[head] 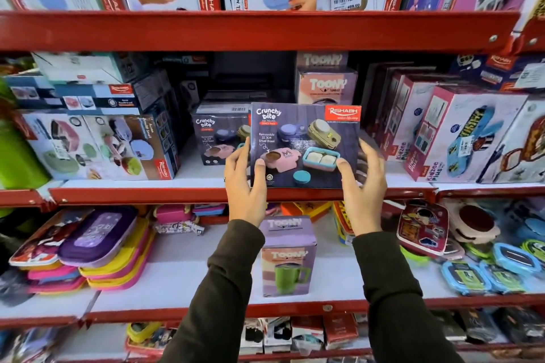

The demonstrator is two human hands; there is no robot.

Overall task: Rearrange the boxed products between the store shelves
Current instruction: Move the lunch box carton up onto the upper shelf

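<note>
Two hands, left hand (246, 183), right hand (361, 186), gripping one Crunchy Bite box (303, 146)

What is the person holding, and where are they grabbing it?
A Crunchy Bite box, held upright at the middle shelf's front. The left hand grips its lower left edge and the right hand its lower right edge, thumbs on the front.

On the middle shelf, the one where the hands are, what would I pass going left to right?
Green bottle → white lunch-set box → shelved Crunchy Bite box → held Crunchy Bite box → Kidzee Plus boxes.
</note>
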